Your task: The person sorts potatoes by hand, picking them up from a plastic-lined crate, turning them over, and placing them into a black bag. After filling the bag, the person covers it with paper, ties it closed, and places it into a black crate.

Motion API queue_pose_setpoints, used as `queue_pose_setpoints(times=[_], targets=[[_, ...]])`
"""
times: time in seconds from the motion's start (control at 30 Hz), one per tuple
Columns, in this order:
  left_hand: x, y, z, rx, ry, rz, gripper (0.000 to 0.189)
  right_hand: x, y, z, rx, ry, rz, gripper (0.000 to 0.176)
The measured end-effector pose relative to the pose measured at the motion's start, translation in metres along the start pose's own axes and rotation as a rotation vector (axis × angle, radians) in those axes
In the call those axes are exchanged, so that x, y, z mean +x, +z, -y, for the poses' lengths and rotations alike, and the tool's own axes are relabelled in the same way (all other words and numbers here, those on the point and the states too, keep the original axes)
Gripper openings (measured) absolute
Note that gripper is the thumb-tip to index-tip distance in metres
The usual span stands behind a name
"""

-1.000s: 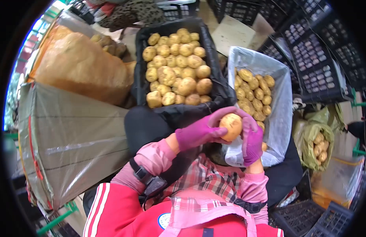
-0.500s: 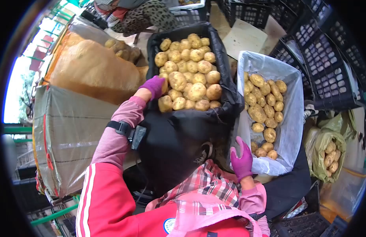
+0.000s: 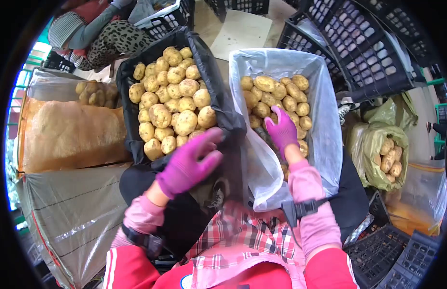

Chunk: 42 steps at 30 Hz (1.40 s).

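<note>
My left hand [image 3: 192, 164], in a purple knit glove, hovers at the near edge of the black-lined crate [image 3: 125, 103]. Its fingers are stretched out with the thumb apart, and nothing is in it; slight motion blur softens it. Large potatoes [image 3: 186, 122] fill that crate. To the right stands a crate with a clear plastic liner [image 3: 325, 144], holding smaller potatoes [image 3: 297, 91]. My right hand [image 3: 283, 131], also gloved in purple, reaches into it. Its fingers are spread over the potatoes, with none visibly gripped.
At left lie an orange mesh sack [image 3: 74, 137] and a grey sheet-covered stack [image 3: 79, 212]. Black plastic crates [image 3: 363, 53] are stacked at upper right. A green bag [image 3: 370, 154] of potatoes stands at right. Another person [image 3: 95, 38] sits at upper left.
My left hand has left the potatoes in the black-lined crate and drawn back to the right. My right hand has moved forward over the clear-lined crate. The view has turned right.
</note>
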<state>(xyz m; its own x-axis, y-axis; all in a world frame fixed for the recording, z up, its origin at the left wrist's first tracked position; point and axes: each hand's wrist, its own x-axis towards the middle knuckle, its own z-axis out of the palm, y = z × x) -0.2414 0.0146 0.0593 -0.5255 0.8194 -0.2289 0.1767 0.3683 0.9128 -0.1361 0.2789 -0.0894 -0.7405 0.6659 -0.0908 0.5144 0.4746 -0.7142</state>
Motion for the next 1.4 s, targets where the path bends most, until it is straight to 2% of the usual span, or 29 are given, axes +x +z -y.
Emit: queue_pose_setpoints(times=[0.07,0.13,0.2,0.23,0.33,0.37,0.53,0.6,0.73,0.87,0.9,1.0,1.1,1.2,1.3,1.4], targets=[[-0.006,0.029,0.018,-0.306,-0.075,0.085,0.046,0.046,0.033,0.001,-0.147,-0.082,0.092,0.063],[-0.005,0.04,0.03,-0.033,-0.013,0.13,0.043,0.081,0.062,0.005,-0.116,-0.101,0.225,0.06],[-0.003,0.043,0.024,-0.35,-0.143,0.162,0.044,0.1,0.099,-0.001,-0.371,-0.192,0.23,0.06],[-0.001,0.044,0.025,-0.369,-0.166,0.148,0.045,0.104,0.102,0.001,-0.533,-0.176,0.276,0.061],[0.003,0.041,0.027,-0.412,-0.209,0.135,0.047,0.11,0.097,0.005,-0.538,-0.187,0.313,0.063],[0.004,0.039,0.027,-0.419,-0.212,0.134,0.048,0.107,0.092,0.005,-0.433,-0.172,0.268,0.066],[0.003,0.037,0.019,-0.455,-0.173,0.121,0.059,0.033,0.008,0.03,0.697,0.143,0.204,0.077],[0.001,0.038,0.021,-0.46,-0.131,0.104,0.064,-0.015,-0.043,0.068,0.863,0.169,0.258,0.08],[0.001,0.042,0.014,-0.426,-0.125,0.143,0.068,-0.08,-0.062,0.092,0.627,0.001,0.266,0.081],[-0.004,0.041,0.005,-0.61,-0.13,0.2,0.069,-0.117,-0.049,0.109,0.706,-0.082,0.264,0.079],[-0.006,0.042,0.007,-0.58,-0.112,0.144,0.068,-0.12,-0.047,0.111,0.704,-0.117,0.254,0.078],[-0.012,0.038,0.005,-0.298,-0.013,0.104,0.064,-0.125,-0.052,0.114,0.665,-0.051,0.304,0.073],[-0.011,0.04,0.01,-0.286,0.01,0.074,0.062,-0.131,-0.057,0.131,0.706,0.046,0.294,0.069],[-0.008,0.04,0.013,-0.405,0.041,0.052,0.061,-0.134,-0.047,0.127,0.839,0.053,0.201,0.062],[-0.004,0.029,0.014,-0.541,-0.015,0.121,0.061,-0.135,-0.047,0.126,0.816,-0.047,0.154,0.057],[-0.01,0.026,0.005,-0.546,-0.011,0.217,0.063,-0.132,-0.054,0.123,0.645,-0.102,0.118,0.049]])
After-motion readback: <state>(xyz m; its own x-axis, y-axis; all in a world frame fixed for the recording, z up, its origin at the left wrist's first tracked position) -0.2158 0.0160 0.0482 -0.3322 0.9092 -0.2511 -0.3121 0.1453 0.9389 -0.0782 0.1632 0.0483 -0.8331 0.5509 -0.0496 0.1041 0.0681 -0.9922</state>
